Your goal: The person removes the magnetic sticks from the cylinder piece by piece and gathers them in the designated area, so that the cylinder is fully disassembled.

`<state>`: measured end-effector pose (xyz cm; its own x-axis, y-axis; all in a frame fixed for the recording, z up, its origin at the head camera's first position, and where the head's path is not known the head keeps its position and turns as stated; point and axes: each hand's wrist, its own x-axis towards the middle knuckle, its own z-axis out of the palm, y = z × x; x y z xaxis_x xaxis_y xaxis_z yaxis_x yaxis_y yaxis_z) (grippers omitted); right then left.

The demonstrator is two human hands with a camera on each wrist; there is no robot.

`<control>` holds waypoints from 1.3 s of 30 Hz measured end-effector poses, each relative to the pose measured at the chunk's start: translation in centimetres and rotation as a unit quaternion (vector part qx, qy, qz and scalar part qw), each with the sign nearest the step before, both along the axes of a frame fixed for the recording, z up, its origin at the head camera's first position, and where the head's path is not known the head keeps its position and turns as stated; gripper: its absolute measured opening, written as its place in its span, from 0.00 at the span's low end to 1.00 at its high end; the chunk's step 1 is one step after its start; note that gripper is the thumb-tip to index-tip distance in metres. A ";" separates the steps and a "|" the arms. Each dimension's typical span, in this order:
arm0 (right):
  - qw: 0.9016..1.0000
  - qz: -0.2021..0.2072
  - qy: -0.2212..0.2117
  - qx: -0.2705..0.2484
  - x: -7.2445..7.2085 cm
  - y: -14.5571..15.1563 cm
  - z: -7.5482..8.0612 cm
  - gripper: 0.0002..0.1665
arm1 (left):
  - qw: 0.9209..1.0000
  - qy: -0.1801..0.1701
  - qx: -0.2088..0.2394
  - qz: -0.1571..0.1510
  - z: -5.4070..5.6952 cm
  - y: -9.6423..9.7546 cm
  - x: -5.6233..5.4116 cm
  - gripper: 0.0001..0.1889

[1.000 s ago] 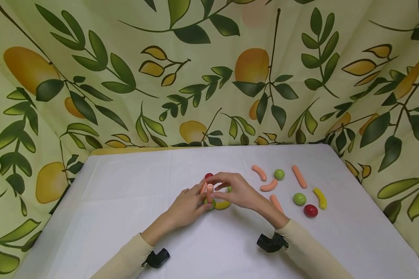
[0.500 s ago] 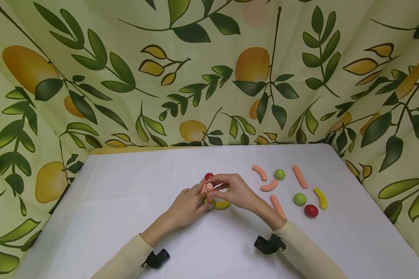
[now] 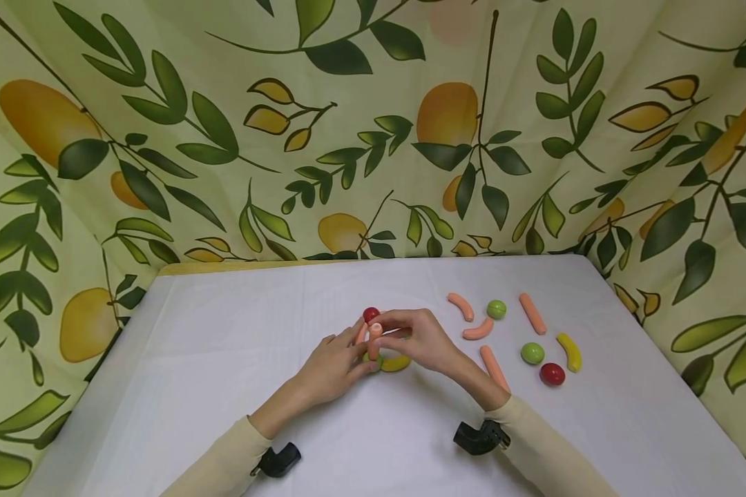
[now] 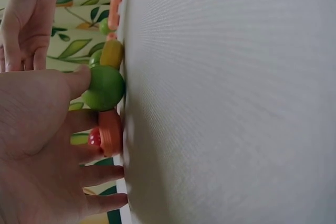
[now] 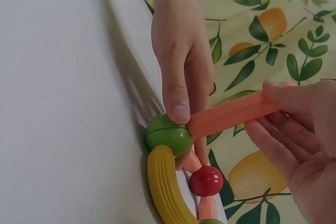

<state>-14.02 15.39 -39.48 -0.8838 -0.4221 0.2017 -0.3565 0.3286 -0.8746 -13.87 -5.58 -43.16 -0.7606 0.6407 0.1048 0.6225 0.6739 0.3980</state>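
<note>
My right hand (image 3: 425, 342) pinches a straight pink rod (image 5: 231, 114) near its upper end, thumb on one side and fingers on the other. The rod stands up from a green ball (image 5: 168, 135), its lower end right at the ball. My left hand (image 3: 329, 369) pinches this ball, the thumb on its near side, with the remaining fingers stretched out along the tabletop in the left wrist view. From the ball runs a yellow curved rod (image 5: 167, 182). Behind lie a red ball (image 5: 206, 181) and pink pieces, partly hidden by my fingers, forming a ring-like shape.
Right of my hands on the white-covered table (image 3: 236, 310) lie loose pieces: pink curved rods (image 3: 461, 306), straight pink rods (image 3: 532, 314), green balls (image 3: 532, 353), a red ball (image 3: 552, 374) and a yellow curved rod (image 3: 569, 352). A leaf-patterned curtain (image 3: 348, 138) hangs behind.
My right thumb has come in against the pink rod, and the rod's top has shifted slightly up and right. The left hand keeps its place at the green ball.
</note>
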 end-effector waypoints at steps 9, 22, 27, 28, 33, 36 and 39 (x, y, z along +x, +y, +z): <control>0.995 -0.065 -0.078 -0.023 -0.2 0.4 -0.3 0.22 | 1.000 -0.017 -0.011 0.008 0.2 0.1 0.1 0.26; 0.975 -0.123 -0.170 -0.076 -0.6 1.3 -1.3 0.27 | 1.000 -0.023 -0.013 0.010 0.0 0.1 0.1 0.25; 0.964 -0.129 -0.197 -0.123 -0.7 1.5 -1.6 0.26 | 0.999 -0.028 -0.014 0.010 0.0 0.2 0.1 0.25; 0.961 -0.130 -0.203 -0.139 -0.8 1.7 -1.6 0.25 | 0.999 -0.029 -0.014 0.010 0.0 0.2 0.1 0.25; 0.952 -0.143 -0.195 -0.186 -0.9 2.5 -0.5 0.24 | 1.000 -0.024 -0.015 0.010 0.1 0.3 0.1 0.26; 0.957 -0.154 -0.180 -0.168 -0.9 2.8 -0.1 0.23 | 0.999 -0.024 -0.018 0.012 0.0 0.2 0.0 0.26; 0.960 -0.156 -0.184 -0.143 -0.9 3.0 0.0 0.23 | 0.999 -0.023 -0.019 0.014 0.0 0.1 0.0 0.26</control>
<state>-14.88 18.35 -39.44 -0.9919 -0.0985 -0.0798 0.0703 0.0963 -0.9929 -13.85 -5.47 -43.19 -0.7813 0.6225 0.0459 0.5856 0.7056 0.3990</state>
